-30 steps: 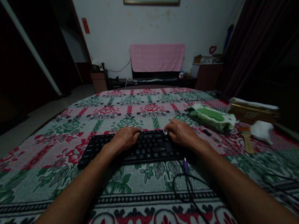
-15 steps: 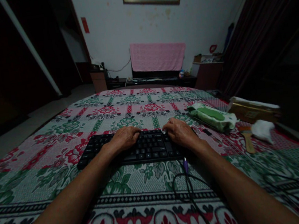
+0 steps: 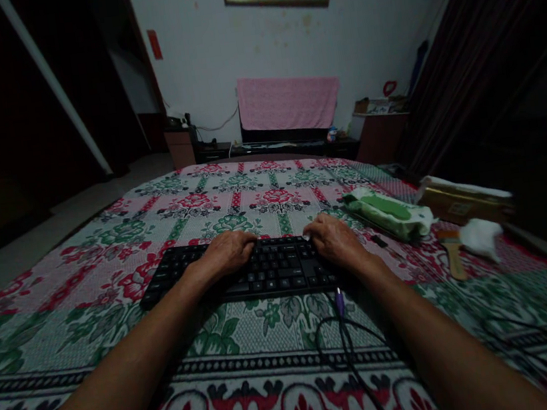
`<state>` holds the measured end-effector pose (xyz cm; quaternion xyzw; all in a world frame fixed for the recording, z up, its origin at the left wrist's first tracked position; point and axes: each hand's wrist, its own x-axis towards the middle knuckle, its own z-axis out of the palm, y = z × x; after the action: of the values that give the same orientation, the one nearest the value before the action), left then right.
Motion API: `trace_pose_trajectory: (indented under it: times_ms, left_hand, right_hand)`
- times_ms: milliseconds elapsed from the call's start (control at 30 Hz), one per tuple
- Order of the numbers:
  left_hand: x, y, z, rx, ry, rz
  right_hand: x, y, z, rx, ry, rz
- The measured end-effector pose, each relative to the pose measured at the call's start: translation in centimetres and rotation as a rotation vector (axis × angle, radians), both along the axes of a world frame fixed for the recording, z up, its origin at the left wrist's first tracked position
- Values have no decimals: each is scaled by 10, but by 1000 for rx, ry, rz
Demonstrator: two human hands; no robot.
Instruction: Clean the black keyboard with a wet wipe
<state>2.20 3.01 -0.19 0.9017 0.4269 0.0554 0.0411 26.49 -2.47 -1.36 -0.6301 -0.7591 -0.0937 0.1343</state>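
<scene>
A black computer keyboard (image 3: 280, 273) lies flat on the patterned cloth in front of me. My left hand (image 3: 229, 251) rests over its left-middle part, fingers closed around the far edge. Above the right part of the keys, my right hand (image 3: 336, 242) is pinched on a small white wad (image 3: 306, 235), which touches the far edge area; most of the wad is hidden by the fingers. A black cable with a purple plug (image 3: 339, 304) lies at the keyboard's near side, by my right forearm.
To the right are a green-and-white wipes pack (image 3: 388, 213), a golden box (image 3: 469, 201), a wooden-handled brush (image 3: 454, 258) and a crumpled white wad (image 3: 481, 239). The floral cloth (image 3: 254, 328) spreads beneath everything. A pink towel (image 3: 290, 102) hangs over a screen against the far wall.
My right hand has slid slightly to the right along the keyboard's far edge with the white wad. My left hand and the keyboard have stayed almost still.
</scene>
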Motion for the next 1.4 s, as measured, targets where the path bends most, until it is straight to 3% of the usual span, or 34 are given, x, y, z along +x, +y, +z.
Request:
trace_pose_trajectory:
  times_ms: [167,500,1133,1300,1400]
  left_hand:
    - [0,0,0,-12,-10,-1]
    - [0,1,0,-21,-5,8]
    - [1,-1,0,-18,5,15]
    - [0,1,-1,-3,-3,6]
    - [0,1,-1,-8,1,13]
  right_hand:
    - [3,1,0,37,41,-66]
    - [-5,-3,5,-40,-42,-15]
    - [0,-3,7,15,42,-29]
    - [-8,-6,8,-62,6,44]
    - [-6,-8,10,-88,-51,-2]
